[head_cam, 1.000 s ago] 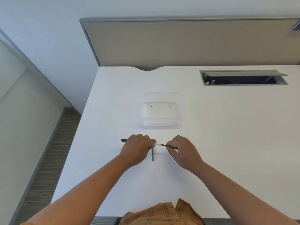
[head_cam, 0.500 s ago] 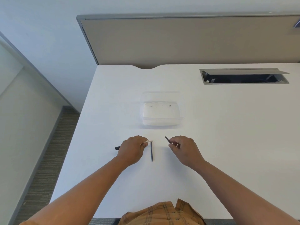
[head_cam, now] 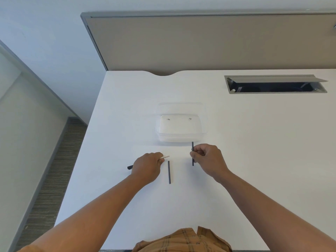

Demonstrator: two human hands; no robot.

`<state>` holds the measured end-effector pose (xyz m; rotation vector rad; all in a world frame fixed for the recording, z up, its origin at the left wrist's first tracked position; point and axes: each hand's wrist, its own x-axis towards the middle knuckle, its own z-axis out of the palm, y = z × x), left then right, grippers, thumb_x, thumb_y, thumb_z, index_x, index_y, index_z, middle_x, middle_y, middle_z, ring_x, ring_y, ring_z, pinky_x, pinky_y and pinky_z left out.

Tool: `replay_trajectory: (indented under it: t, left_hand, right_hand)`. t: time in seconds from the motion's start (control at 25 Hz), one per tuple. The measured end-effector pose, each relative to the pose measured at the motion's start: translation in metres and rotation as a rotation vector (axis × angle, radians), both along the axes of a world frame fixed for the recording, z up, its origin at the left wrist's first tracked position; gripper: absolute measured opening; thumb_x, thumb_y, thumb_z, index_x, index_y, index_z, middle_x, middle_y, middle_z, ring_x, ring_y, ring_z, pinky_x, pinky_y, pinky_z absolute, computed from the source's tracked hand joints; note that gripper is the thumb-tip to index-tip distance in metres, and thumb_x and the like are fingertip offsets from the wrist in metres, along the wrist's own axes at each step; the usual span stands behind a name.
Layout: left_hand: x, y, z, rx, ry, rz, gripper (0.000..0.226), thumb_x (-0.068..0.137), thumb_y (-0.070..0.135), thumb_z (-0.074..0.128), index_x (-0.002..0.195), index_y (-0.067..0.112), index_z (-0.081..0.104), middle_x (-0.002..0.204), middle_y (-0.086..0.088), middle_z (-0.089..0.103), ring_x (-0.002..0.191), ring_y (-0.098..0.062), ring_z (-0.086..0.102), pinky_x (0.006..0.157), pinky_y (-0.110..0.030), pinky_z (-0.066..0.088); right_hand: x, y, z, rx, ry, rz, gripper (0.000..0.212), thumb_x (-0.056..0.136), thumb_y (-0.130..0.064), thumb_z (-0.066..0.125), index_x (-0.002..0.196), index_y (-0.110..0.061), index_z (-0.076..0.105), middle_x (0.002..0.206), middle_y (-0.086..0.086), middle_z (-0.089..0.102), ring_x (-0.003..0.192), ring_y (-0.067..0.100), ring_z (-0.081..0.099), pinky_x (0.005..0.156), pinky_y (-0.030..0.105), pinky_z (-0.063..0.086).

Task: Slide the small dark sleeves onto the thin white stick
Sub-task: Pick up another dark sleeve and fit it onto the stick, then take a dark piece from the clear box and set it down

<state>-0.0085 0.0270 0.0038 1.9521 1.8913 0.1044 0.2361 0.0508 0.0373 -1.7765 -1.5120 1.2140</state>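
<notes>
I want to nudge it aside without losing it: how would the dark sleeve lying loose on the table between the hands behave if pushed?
The loose dark sleeve is thin and round-looking, so it would probably roll sideways on the smooth white table. It looks very light. The matching sleeve in the right hand stays straight when pinched, so it is likely fairly stiff.

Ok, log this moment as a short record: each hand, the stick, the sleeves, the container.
left hand: closed on the thin white stick, whose bare tip points toward the right hand
right hand: pinching a dark sleeve, held roughly end-on to the camera, apart from the stick
sleeve on stick: dark end shows past the left hand's outer side
loose sleeve: lying on the white table between the hands
clear container: beyond the hands, contents unclear
</notes>
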Motion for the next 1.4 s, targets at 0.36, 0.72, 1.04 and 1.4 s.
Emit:
replay_trajectory:
  t: [0.36,0.72,1.04,1.4]
  left_hand:
    - [0.001,0.015,0.0,-0.019,0.025,0.042,0.023,0.102,0.037,0.043,0.096,0.026,0.062,0.074,0.006,0.061,0.065,-0.023,0.058,0.051,-0.028,0.04]
    - [-0.001,0.014,-0.005,0.022,0.072,0.003,0.024,0.103,0.035,0.041,0.097,0.026,0.062,0.074,0.006,0.063,0.064,-0.023,0.056,0.051,-0.029,0.04]
    - [0.001,0.014,-0.003,0.028,0.073,-0.021,0.022,0.102,0.033,0.04,0.091,0.026,0.057,0.07,0.007,0.057,0.064,-0.023,0.053,0.049,-0.029,0.032]
    - [0.002,0.011,-0.003,0.036,0.102,-0.059,0.02,0.103,0.031,0.038,0.083,0.027,0.043,0.066,0.007,0.046,0.063,-0.024,0.048,0.051,-0.033,0.026]
  right_hand:
    - [0.003,0.051,0.024,0.045,0.109,-0.065,0.005,0.086,-0.018,0.077,0.091,-0.017,0.074,0.074,-0.001,0.074,0.064,0.011,0.07,0.069,0.029,0.053]
    - [-0.003,0.081,0.035,0.077,0.093,-0.059,0.003,0.086,-0.021,0.076,0.088,-0.02,0.073,0.073,-0.004,0.073,0.061,0.006,0.07,0.067,0.026,0.053]
    - [-0.024,0.108,0.039,0.279,-0.283,0.274,0.014,0.093,-0.02,0.062,0.095,-0.022,0.075,0.073,-0.011,0.065,0.072,0.016,0.06,0.067,0.03,0.047]
    - [-0.048,0.151,0.013,0.076,-0.67,0.673,0.021,0.095,-0.02,0.059,0.109,-0.025,0.074,0.112,0.003,0.069,0.096,0.028,0.063,0.082,0.039,0.055]
